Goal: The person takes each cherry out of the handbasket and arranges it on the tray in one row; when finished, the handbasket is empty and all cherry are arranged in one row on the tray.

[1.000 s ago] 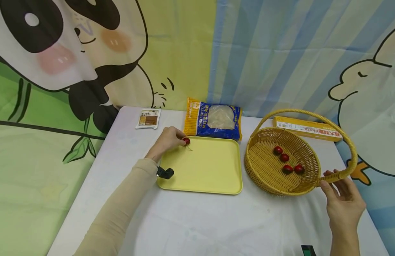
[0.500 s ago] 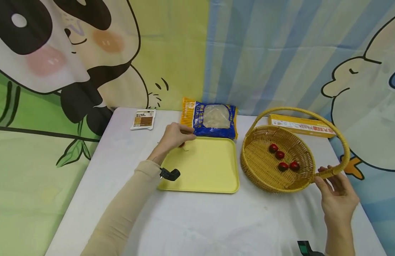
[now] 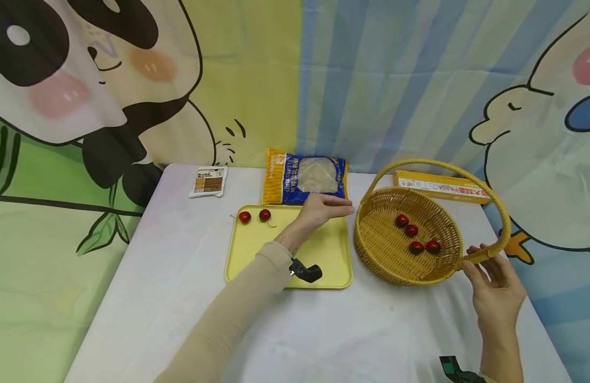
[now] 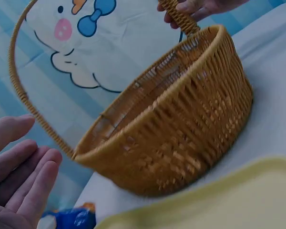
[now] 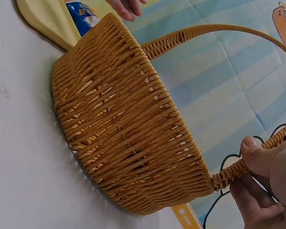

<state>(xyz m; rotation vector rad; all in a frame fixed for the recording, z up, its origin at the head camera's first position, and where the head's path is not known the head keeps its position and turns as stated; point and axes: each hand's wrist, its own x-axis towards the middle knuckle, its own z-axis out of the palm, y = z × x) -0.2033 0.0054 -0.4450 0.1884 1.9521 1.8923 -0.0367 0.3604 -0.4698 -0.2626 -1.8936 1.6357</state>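
Note:
My left hand (image 3: 323,211) hovers over the right part of the yellow tray (image 3: 232,260), fingers extended and holding nothing, close to the basket's left side. Two red cherries with stems, a left one (image 3: 244,217) and a right one (image 3: 264,215), lie at the tray's far left. The wicker basket (image 3: 386,274) stands to the right of the tray, with several cherries (image 3: 416,247) on its bottom. My right hand (image 3: 498,287) pinches the lower right end of the basket's handle (image 5: 233,172) between thumb and fingers.
A blue and orange pasta bag (image 3: 316,175) lies behind the tray. Further left is a small white and brown packet (image 3: 209,181). Behind the basket lies a long yellow pasta box (image 3: 443,187). A printed curtain (image 3: 395,80) hangs along the table's far edge.
My left hand has let go of a cherry at the tray's far left and moved right toward the basket. The right hand keeps its grip on the handle. The head view has shifted slightly.

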